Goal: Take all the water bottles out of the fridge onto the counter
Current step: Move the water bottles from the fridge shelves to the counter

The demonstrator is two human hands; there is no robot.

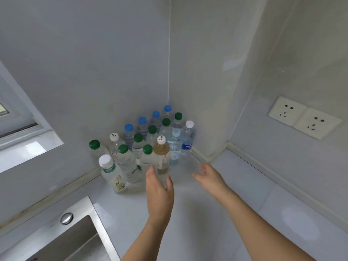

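from the head view, the water bottles (148, 140) stand upright in a tight cluster at the far corner of the bench (207, 213), pushed up against the two walls that meet there. i see green caps, blue caps and a few white ones. most bottles are clear, one near the front holds an amber drink (161, 152), and another at the left front edge of the cluster has a green and pale label (113, 176). the fridge is not in sight, so i cannot say whether any bottles are left inside. judging by how many are already on the bench, the job looks well along, perhaps nearly done.

the left hand (159, 189) reaches forward over the bench, fingers straight and relaxed, its fingertips just at the front of the amber bottle. whether it touches the bottle or merely hovers by it i cannot tell. its grip is spread, pinching nothing. the right hand (209, 177) is stretched out just right of the cluster, palm turned inward, fingers loose and apart, also holding nothing.

a sink (75, 240) sits at the near left corner of the bench, and two wall sockets (303, 117) are on the right wall.
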